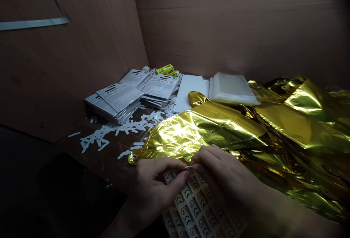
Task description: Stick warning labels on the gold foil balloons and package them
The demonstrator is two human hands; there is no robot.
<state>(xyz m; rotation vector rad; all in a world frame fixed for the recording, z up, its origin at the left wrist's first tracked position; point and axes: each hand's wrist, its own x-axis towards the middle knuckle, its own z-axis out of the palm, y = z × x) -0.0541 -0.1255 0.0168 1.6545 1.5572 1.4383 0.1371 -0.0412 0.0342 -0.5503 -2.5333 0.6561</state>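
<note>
A sheet of stickers (191, 209), printed with rows of CE marks and red crossed-out symbols, lies beneath both hands. With thumb and index finger together, my left hand (155, 185) pinches at its upper edge. From the other side, my right hand (221, 179) also has its fingertips closed at that edge. A thin white sliver (188, 167) shows between the fingertips; whether it is a sticker or the sheet's edge, I cannot tell. Just beyond the hands, shiny gold foil balloons (202, 128) lie flat and spread away to the right.
Several stacks of printed packets (120, 99) stand at the back left beside yellow label rolls (166, 70). White paper strips (109, 132) are scattered before them. White cards (188, 88) and clear plastic bags (232, 88) lie near the back wooden wall (232, 23).
</note>
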